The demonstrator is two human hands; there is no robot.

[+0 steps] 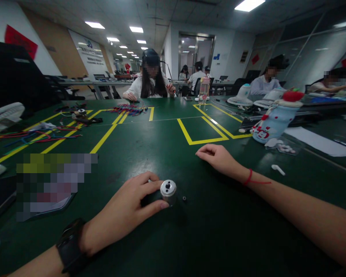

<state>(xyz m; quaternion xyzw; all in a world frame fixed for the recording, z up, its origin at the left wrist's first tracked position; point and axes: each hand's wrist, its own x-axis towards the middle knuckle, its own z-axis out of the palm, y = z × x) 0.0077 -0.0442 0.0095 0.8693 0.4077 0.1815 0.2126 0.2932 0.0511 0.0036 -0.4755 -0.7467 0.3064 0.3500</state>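
Note:
A small silver cylindrical motor (168,192) stands upright on the green table, its round end with dark holes facing up. My left hand (142,196) grips it from the left side, thumb in front and fingers behind. A tiny dark ring-shaped part (184,198) lies just right of the motor. Farther up and to the right, my right hand (215,157) rests near a yellow tape corner, fingers curled together. Whatever might be between those fingertips is too small or hidden to see.
Coloured wires (43,134) and a wire pile (131,109) lie left and far ahead. A light-blue bottle (273,119), a small plastic bag (284,146), a white earbud (278,169) and white paper (320,141) are at right. Across the table sits a person (151,80).

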